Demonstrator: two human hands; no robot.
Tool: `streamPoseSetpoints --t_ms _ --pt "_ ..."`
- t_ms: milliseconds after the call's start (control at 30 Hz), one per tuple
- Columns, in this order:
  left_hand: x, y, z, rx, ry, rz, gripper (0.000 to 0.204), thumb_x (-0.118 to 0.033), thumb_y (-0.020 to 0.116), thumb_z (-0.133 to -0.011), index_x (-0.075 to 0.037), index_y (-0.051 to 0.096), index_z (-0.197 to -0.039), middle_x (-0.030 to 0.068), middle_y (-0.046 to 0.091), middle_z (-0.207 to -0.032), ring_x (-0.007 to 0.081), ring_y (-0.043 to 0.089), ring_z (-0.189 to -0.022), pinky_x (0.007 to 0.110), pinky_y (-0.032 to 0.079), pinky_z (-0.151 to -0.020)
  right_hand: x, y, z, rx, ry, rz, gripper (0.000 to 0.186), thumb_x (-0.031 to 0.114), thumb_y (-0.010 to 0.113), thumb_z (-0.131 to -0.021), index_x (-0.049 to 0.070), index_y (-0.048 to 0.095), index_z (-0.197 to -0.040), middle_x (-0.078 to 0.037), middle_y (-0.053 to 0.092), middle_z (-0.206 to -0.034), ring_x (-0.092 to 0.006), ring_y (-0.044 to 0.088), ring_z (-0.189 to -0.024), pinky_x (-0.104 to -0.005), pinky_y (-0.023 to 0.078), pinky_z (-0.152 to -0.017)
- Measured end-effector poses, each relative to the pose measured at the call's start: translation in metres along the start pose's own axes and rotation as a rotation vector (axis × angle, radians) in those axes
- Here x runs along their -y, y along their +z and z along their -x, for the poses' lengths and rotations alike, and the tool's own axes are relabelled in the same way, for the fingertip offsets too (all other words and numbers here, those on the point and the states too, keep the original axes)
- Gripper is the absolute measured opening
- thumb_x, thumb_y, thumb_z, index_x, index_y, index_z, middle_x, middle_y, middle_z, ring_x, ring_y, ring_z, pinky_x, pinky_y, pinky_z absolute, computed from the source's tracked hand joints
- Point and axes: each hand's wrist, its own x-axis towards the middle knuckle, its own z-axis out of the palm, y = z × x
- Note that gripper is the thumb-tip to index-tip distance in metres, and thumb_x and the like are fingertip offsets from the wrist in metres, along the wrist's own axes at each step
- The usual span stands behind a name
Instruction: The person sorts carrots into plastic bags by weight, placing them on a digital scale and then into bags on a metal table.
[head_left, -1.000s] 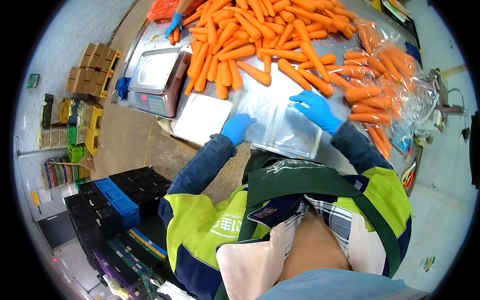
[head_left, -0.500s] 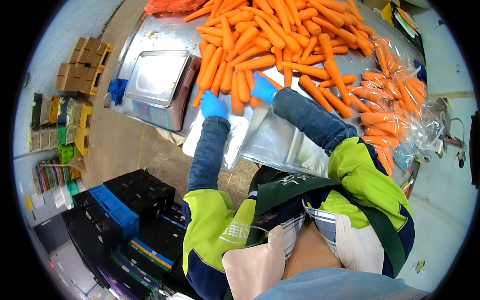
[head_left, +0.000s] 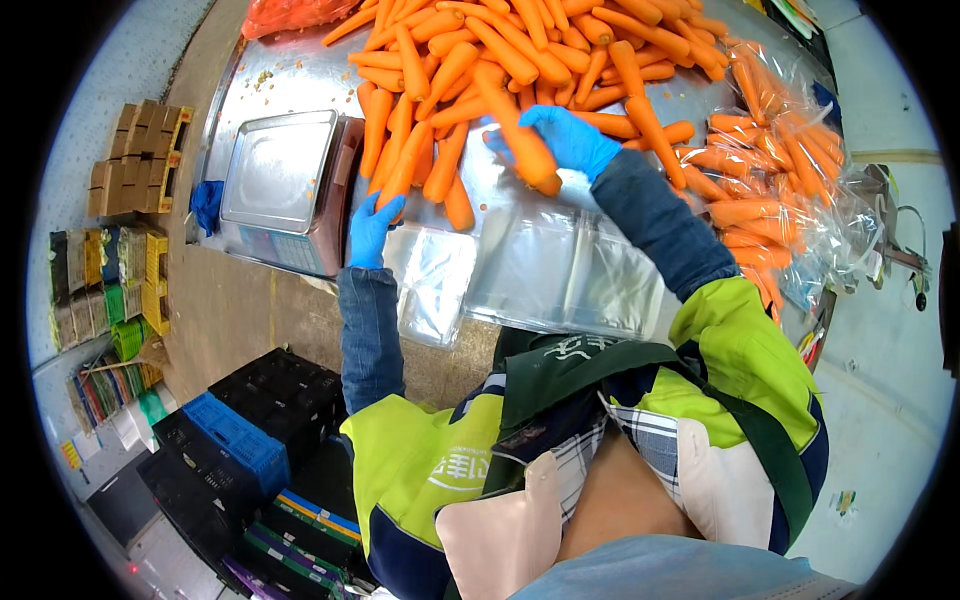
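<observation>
My right hand (head_left: 575, 142), in a blue glove, grips a large carrot (head_left: 518, 130) just above the steel table; the end of another carrot shows at its lower tip. To the left, my gloved left hand (head_left: 369, 232) has its fingers closed around the near end of another carrot (head_left: 405, 163). A big heap of loose carrots (head_left: 500, 40) lies beyond both hands. Flat clear plastic bags (head_left: 530, 265) lie on the table's near edge below my hands, with a smaller stack of clear bags (head_left: 435, 285) beside them.
Left of my left hand stands a weighing scale (head_left: 280, 170) with a steel pan, a blue cloth (head_left: 207, 205) beside it. Bagged carrots (head_left: 770, 170) are piled at the right. A red bag (head_left: 300, 14) lies at the far left. Stacked crates (head_left: 235, 440) stand on the floor, lower left.
My right hand has lifted a carrot from the near side of the heap and moved slightly right. My left hand has shifted left and down to another carrot's end. The view has shifted slightly.
</observation>
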Motion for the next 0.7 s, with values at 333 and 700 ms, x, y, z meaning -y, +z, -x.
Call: streamPoseSetpoints --t_ms 333,700 --pt "-0.021 0.048 0.076 -0.038 0.441 0.015 0.042 -0.003 0.077 -0.076 0.002 0.063 -0.115 0.0074 0.065 -0.112 0.013 0.059 -0.098 0.027 0.05 -0.088 -0.064 -0.024 0.012 -0.366 -0.517 2.028 0.033 0.032 0.053 -0.088 0.004 0.068 -0.099 -0.023 0.067 -0.092 -0.0401 0.064 -0.089 -0.0487 0.051 -0.075" --pt "-0.083 0.175 0.138 0.06 0.175 0.504 0.024 -0.026 0.061 -0.086 -0.003 0.063 -0.08 0.0069 0.059 -0.078 0.0148 0.056 -0.074 0.028 0.047 -0.071 -0.078 -0.041 0.156 0.198 0.096 0.273 0.057 0.022 0.064 -0.088 -0.003 0.045 -0.135 -0.016 0.056 -0.129 -0.0248 0.055 -0.12 -0.0348 0.041 -0.105"
